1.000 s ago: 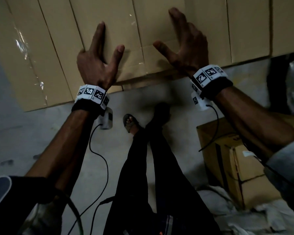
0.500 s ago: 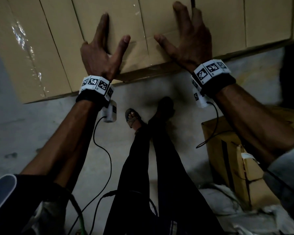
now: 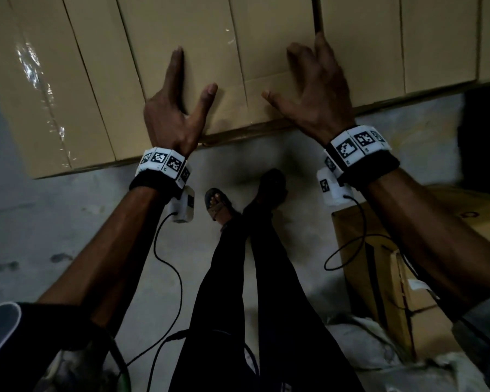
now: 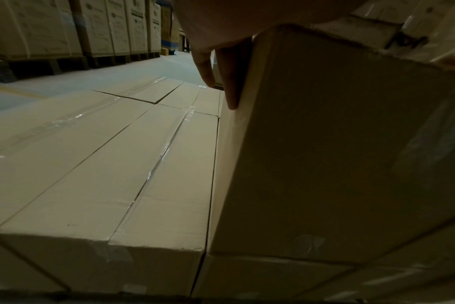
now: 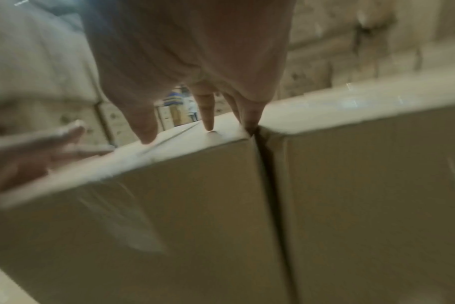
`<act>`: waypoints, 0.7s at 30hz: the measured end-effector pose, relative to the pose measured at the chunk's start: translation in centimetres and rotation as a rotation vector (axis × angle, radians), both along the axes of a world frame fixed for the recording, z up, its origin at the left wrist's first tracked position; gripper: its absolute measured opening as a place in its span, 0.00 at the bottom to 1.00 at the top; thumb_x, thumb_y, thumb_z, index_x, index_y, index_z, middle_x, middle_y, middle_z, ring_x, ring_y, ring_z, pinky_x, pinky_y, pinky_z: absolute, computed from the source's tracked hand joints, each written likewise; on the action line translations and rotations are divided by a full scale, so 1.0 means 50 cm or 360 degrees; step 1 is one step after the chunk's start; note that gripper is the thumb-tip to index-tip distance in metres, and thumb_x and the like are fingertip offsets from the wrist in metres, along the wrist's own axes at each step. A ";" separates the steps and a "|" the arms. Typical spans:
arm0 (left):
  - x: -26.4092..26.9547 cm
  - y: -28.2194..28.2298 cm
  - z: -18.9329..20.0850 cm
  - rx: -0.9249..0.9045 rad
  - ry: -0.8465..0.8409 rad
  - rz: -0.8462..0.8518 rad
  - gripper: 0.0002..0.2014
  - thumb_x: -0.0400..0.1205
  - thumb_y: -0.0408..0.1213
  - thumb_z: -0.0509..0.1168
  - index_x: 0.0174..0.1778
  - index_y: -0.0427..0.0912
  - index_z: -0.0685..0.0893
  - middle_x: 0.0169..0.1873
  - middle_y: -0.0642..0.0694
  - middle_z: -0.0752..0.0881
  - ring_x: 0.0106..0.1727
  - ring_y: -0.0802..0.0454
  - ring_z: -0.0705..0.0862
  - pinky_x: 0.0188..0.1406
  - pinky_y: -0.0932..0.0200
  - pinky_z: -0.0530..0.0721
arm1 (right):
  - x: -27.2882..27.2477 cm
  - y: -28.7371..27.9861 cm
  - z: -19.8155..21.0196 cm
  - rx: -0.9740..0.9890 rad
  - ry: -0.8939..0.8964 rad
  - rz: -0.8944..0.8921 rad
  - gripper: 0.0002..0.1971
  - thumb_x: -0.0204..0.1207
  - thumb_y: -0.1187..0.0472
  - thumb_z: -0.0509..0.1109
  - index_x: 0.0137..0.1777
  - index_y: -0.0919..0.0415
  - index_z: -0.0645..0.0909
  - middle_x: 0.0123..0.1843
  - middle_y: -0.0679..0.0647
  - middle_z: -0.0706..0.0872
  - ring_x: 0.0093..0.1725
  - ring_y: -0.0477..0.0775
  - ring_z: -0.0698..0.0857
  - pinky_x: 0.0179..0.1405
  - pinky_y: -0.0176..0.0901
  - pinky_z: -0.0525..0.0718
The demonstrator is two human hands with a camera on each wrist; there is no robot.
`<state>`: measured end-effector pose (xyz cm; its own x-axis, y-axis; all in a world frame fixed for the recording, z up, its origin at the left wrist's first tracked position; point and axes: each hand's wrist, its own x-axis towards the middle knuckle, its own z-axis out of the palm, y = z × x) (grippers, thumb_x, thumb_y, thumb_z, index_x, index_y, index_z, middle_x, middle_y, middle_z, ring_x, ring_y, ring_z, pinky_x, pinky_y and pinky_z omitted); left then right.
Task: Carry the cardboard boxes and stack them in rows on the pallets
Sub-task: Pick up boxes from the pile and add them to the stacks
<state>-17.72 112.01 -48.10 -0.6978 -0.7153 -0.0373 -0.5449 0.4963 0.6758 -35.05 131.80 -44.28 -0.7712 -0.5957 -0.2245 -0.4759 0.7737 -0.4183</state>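
A tan cardboard box (image 3: 224,52) sits in a tight row of like boxes, standing higher than the row on its left. My left hand (image 3: 178,108) lies against that box's left edge: thumb spread on top, straight fingers (image 4: 231,82) flat down its side face (image 4: 338,154). My right hand (image 3: 314,89) rests on top of the same box (image 5: 182,205), fingers spread. Its outer fingertips (image 5: 249,121) reach the dark seam next to the neighbouring box (image 5: 377,185). Neither hand curls around anything.
Lower taped boxes (image 4: 104,164) fill the left. A concrete floor (image 3: 40,236) lies below, with my legs and a sandalled foot (image 3: 218,202) close to the stack. An open carton (image 3: 379,264) and crumpled white wrapping (image 3: 365,335) lie at the right. More palletised boxes (image 4: 65,30) stand across the aisle.
Both hands stay on the box. My right hand has slid slightly right, so its fingertips now reach the seam with the neighbouring box.
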 end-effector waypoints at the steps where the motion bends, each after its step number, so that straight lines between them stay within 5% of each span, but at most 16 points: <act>1: 0.004 0.003 0.000 0.0006 0.0014 0.0006 0.40 0.83 0.71 0.61 0.87 0.53 0.68 0.74 0.52 0.83 0.41 0.55 0.89 0.55 0.58 0.87 | 0.002 0.002 0.003 -0.0032 -0.0005 -0.0011 0.43 0.74 0.30 0.71 0.84 0.52 0.70 0.89 0.65 0.61 0.86 0.64 0.65 0.81 0.49 0.67; 10: 0.000 0.011 -0.003 -0.0060 0.0036 0.0023 0.35 0.85 0.67 0.61 0.86 0.53 0.72 0.63 0.46 0.91 0.35 0.50 0.88 0.49 0.54 0.87 | 0.006 0.019 -0.005 -0.0116 -0.0039 0.0040 0.40 0.73 0.32 0.71 0.80 0.55 0.76 0.88 0.68 0.64 0.87 0.64 0.66 0.82 0.45 0.67; 15: -0.011 0.021 -0.005 0.0054 0.0088 0.0201 0.32 0.87 0.65 0.58 0.86 0.56 0.71 0.76 0.56 0.81 0.42 0.46 0.91 0.51 0.58 0.88 | 0.006 0.052 0.018 -0.0275 0.0211 0.0149 0.38 0.76 0.38 0.74 0.82 0.57 0.74 0.89 0.62 0.64 0.87 0.62 0.66 0.81 0.51 0.72; 18: -0.012 0.020 -0.007 0.0178 0.0096 0.0270 0.33 0.88 0.64 0.57 0.88 0.54 0.65 0.83 0.56 0.73 0.59 0.55 0.87 0.57 0.77 0.75 | -0.004 0.095 0.022 0.0059 0.0318 0.0208 0.53 0.70 0.31 0.74 0.91 0.52 0.57 0.92 0.58 0.54 0.91 0.62 0.54 0.87 0.66 0.58; 21: -0.016 0.021 -0.002 0.0392 0.0105 0.0314 0.39 0.86 0.67 0.54 0.91 0.54 0.55 0.88 0.54 0.64 0.79 0.58 0.74 0.67 0.81 0.63 | -0.021 0.132 -0.003 0.0382 0.0327 0.0319 0.65 0.62 0.30 0.80 0.92 0.48 0.45 0.93 0.54 0.47 0.92 0.61 0.48 0.85 0.75 0.52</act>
<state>-18.50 113.05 -48.18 -0.5531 -0.8122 -0.1854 -0.5656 0.2027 0.7994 -36.12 138.39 -44.44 -0.6879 -0.6889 -0.2287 -0.6832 0.7209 -0.1165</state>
